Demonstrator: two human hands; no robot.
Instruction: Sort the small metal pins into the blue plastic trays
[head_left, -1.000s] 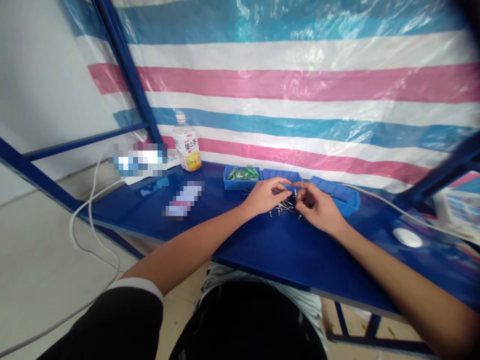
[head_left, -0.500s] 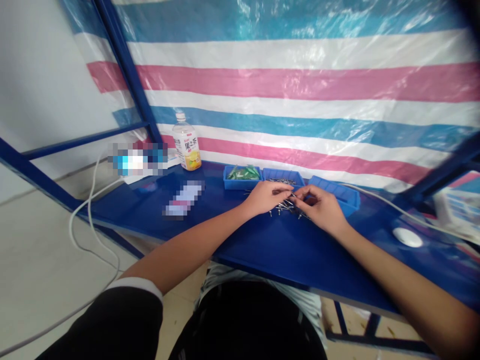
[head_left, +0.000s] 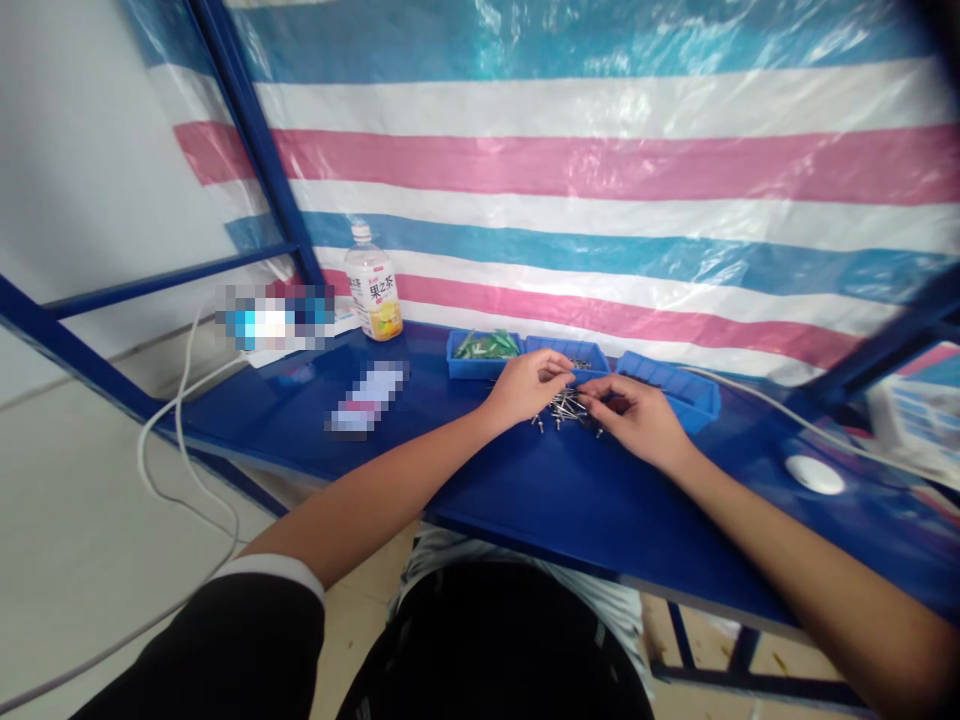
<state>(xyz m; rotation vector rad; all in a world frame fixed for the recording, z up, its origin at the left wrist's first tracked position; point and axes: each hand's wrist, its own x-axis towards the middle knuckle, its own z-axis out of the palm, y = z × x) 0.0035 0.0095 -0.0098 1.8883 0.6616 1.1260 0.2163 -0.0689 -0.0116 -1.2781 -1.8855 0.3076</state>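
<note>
A pile of silvery blind rivets [head_left: 568, 404], thin-stemmed with small heads, lies on the blue table between my hands. My left hand [head_left: 531, 388] is over the pile's left side, in front of the middle blue bin [head_left: 600, 358], its thumb and fingers pinched together. Whatever is between those fingertips is too small to make out. At the pile's right edge is my right hand [head_left: 634, 415], fingers curled and thumb close to the index finger; its fingertips touch the rivets, and what they grip is unclear. More metal pieces show inside the middle bin, partly behind my left hand.
Left of the middle bin stands a blue bin [head_left: 454, 366] of green pieces. A tilted blue bin [head_left: 694, 395] is behind my right hand. Also on the table [head_left: 555, 500] are a drink bottle [head_left: 377, 295], a blurred-out phone-like object [head_left: 367, 398], a white mouse-like object [head_left: 815, 474] and cables.
My hands have moved apart from where their fingertips met over the pile. The left has shifted slightly up and left; the right has lowered a little, uncovering more rivets.
</note>
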